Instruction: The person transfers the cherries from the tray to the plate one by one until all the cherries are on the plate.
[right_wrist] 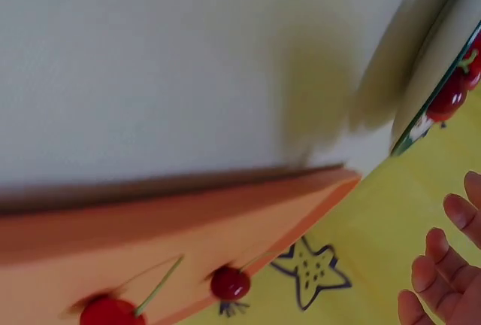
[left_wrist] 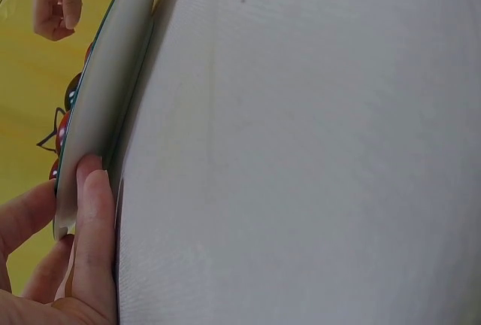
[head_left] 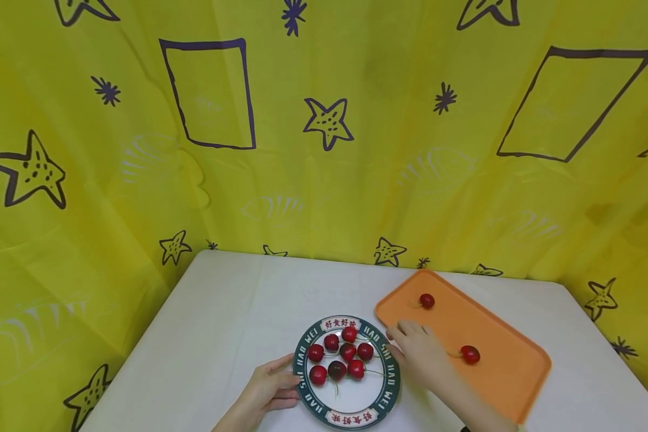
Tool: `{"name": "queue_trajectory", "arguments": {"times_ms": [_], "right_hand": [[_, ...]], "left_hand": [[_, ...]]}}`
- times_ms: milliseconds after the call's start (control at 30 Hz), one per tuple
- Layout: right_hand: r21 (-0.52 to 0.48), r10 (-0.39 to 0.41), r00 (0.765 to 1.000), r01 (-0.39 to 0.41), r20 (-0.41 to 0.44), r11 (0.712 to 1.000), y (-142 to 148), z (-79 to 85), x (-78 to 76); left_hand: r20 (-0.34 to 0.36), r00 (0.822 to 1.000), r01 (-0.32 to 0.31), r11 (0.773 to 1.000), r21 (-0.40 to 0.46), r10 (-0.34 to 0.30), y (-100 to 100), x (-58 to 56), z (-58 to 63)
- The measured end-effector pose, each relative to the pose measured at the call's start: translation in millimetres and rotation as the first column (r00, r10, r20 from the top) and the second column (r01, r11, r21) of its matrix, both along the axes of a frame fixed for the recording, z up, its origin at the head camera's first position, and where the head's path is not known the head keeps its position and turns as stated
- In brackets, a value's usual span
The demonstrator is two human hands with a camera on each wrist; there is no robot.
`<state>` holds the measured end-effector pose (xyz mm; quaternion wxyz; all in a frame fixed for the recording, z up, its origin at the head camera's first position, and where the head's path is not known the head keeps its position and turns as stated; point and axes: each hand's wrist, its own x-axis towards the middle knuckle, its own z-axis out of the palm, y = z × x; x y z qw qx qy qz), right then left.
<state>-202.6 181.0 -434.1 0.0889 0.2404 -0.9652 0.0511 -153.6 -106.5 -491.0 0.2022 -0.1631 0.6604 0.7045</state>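
Note:
A round plate (head_left: 351, 399) with a green lettered rim stands on the table, bearing several red cherries (head_left: 318, 375), some with stems. My left hand (head_left: 270, 387) grips its left rim, thumb above and fingers beneath; in the left wrist view those fingers (left_wrist: 94, 242) lie against the plate's pale underside (left_wrist: 113, 77). Above the gap between plate and tray is my right hand (head_left: 418, 354), near the plate's right rim. In the right wrist view the right fingers (right_wrist: 440, 280) are loosely bent and hold nothing, apart from the plate.
An orange tray (head_left: 497, 384) lies right of the plate, with one cherry (head_left: 427, 300) near its far end and another cherry (head_left: 470, 354) by its middle. The white table (head_left: 221, 312) meets a yellow curtain (head_left: 367, 198) with starfish drawings behind it and at both sides.

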Motion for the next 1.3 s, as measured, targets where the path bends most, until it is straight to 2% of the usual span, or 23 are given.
{"name": "queue_trajectory", "arguments": {"times_ms": [200, 533, 900, 1300], "right_hand": [[0.076, -0.037, 0.997, 0.041, -0.062, 0.996, 23.5, 0.5, -5.8], [0.170, -0.110, 0.989, 0.125, -0.096, 0.977, 58.9, -14.6, -1.4], [0.222, -0.160, 0.985, 0.172, -0.071, 0.960, 89.2, -31.2, 5.7], [0.235, -0.181, 0.982, 0.188, -0.049, 0.954, 96.7, -37.8, 10.4]], "left_hand": [[0.002, 1.000, 0.001, 1.000, -0.007, -0.001, 0.3, -0.3, 0.1], [-0.028, 1.000, -0.003, 1.000, 0.016, 0.003, 1.6, 2.2, 1.7], [-0.033, 0.999, 0.006, 1.000, 0.021, -0.005, 0.7, 2.7, 1.3], [-0.036, 0.999, 0.010, 1.000, 0.027, -0.009, 0.2, 2.1, 0.3]]}}
